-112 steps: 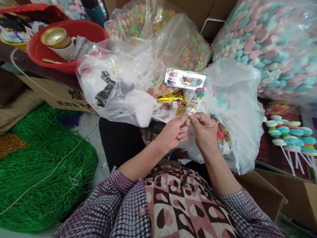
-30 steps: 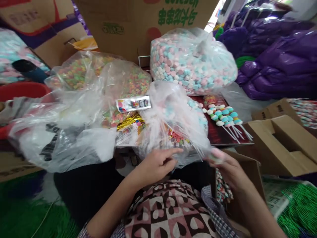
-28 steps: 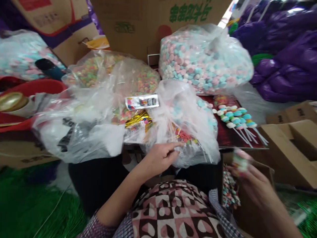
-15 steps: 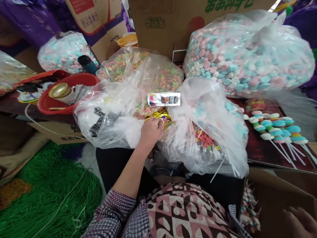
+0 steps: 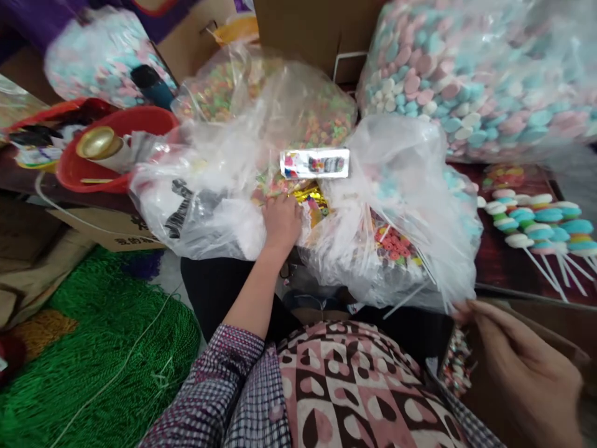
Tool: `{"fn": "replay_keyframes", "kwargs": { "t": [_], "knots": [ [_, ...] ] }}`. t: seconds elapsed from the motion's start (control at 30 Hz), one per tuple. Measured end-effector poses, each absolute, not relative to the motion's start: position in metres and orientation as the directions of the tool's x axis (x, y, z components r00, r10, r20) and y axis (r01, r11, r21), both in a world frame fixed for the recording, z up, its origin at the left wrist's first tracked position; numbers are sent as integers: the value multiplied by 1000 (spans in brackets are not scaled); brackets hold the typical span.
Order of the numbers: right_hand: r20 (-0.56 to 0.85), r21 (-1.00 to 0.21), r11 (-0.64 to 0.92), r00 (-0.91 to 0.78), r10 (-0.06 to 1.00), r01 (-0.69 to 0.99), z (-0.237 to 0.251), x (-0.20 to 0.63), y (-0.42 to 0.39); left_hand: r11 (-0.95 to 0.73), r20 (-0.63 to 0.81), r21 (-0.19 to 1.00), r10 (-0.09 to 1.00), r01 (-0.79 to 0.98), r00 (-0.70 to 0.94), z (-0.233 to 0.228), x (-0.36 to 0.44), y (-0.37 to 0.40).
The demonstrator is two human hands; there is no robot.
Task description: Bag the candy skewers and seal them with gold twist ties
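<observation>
Middle of the bench (image 5: 497,277): the flat packet (image 5: 314,163) lies behind the wrappers (image 5: 311,196) and before the gummy bag (image 5: 326,118).
Left end: the basin (image 5: 153,121) stands behind the left front bag (image 5: 209,205); the bowl (image 5: 99,143) is inside it.
Right end: the candy sticks (image 5: 543,224) lie to the right of the right front bag (image 5: 405,162), before the marshmallow bag (image 5: 457,81).
Lower right: the carton (image 5: 487,398) is below bench level.
Floor, left: the cord pile (image 5: 102,348) lies beside the person's legs (image 5: 209,289).
</observation>
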State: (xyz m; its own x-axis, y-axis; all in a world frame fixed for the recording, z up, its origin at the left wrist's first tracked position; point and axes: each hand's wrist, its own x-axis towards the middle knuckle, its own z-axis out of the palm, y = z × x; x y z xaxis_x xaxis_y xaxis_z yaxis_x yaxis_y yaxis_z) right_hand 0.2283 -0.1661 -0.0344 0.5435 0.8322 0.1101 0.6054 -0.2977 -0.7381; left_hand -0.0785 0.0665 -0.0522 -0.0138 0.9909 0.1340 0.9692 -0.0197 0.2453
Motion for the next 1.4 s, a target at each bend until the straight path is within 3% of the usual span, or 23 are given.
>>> {"fn": "replay_keyframes", "kwargs": {
  "t": [0.13, 0.27, 0.37, 0.43, 0.53, 0.63, 0.7, 0.87, 0.93, 1.0, 1.1, 1.17, 1.23, 1.3, 1.4],
  "knots": [
    [167, -822, -206, 571, 804, 531, -33, 231, -156, 24, 141, 286, 988, 958, -67, -56, -78, 72],
    [88, -909, -208, 653, 752, 362, -31, 235, -158, 39, 127, 362, 988, 931, -91, -57, -78, 75],
    [-62, -906, -255, 490, 870, 339, -36, 235, -160, 31, 149, 401, 984, 915, -99, -58, -79, 74],
    [-105, -855, -197, 212, 972, 479, -45, 234, -157, 27, 159, 400, 982, 916, -99, -59, -80, 75],
    [-81, -664, 11, -86, 993, 747, -73, 232, -147, 23, 171, 409, 980, 912, -102, -63, -82, 77],
    [-243, -348, 93, -186, 952, 933, -104, 229, -138, 19, 178, 433, 978, 901, -106, -66, -83, 79],
    [-336, -228, 136, -209, 918, 964, -120, 228, -136, 21, 188, 446, 975, 895, -116, -67, -83, 79],
    [-347, -208, 175, -240, 907, 962, -123, 228, -136, 10, 227, 499, 963, 867, -142, -65, -86, 77],
    [-318, -249, 174, -250, 914, 953, -108, 226, -136, -17, 261, 534, 954, 845, -146, -60, -88, 75],
    [-261, -413, 143, -267, 928, 900, -85, 220, -135, -97, 329, 555, 938, 826, -112, -52, -88, 69],
    [-202, -782, -26, -213, 956, 622, -46, 201, -129, -306, 474, 519, 880, 798, 29, -35, -76, 51],
    [-190, -900, -154, -49, 980, 408, -24, 184, -116, -432, 545, 462, 827, 775, 137, -24, -61, 33],
    [-177, -966, -188, 74, 981, 176, -11, 167, -97, -545, 559, 391, 781, 742, 278, -19, -44, 14],
    [-208, -978, -207, 69, 976, -24, -7, 150, -75, -638, 546, 332, 731, 695, 411, -19, -29, -4],
    [-260, -957, -250, 51, 964, -147, -10, 130, -50, -706, 526, 296, 683, 644, 507, -26, -19, -19]
  ]
}}
